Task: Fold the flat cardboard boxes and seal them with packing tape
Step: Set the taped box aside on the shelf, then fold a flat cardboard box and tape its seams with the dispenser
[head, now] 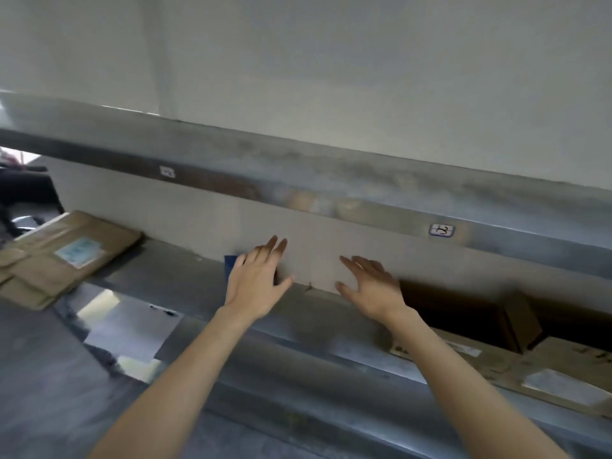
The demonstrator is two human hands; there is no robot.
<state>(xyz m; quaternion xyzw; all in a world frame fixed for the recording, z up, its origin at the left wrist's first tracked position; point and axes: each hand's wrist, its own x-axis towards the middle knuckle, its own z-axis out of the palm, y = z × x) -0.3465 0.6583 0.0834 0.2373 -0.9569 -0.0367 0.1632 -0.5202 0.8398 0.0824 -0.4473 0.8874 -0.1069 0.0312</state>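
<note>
Steel, grey and brushed, forms the long workbench (298, 359) over which both bare forearms are stretched. The left hand (255, 279) is held flat, its fingers straight and spread and its thumb splayed towards the right hand (371, 286); nothing is gripped by it. The right hand is likewise spread wide, with straight fingers pointed up and to the left, and nothing is held in it. Both palms are turned towards a pale beige upright panel (314, 253) just beyond the fingertips. Whether that panel is touched, and whether it is cardboard or wall, cannot be told, as the picture is blurred.

A small dark blue object (230, 264) is partly hidden behind the outer edge of the left hand. Well to the left of that hand, a stack of flattened brown cardboard boxes (66, 256) is laid on the bench, with a pale blue-white label (78, 251) stuck on top. Just to the right of the right hand, an open brown cardboard box (516, 323) is seen, its dark inside exposed and its flaps spread flat, one bearing a white rectangular sticker (559, 385).

Above both hands a long steel shelf edge (331, 180) is run across the view, and a small white tag with blue marking (442, 230) is fixed to it, up and to the right of the right hand.
</note>
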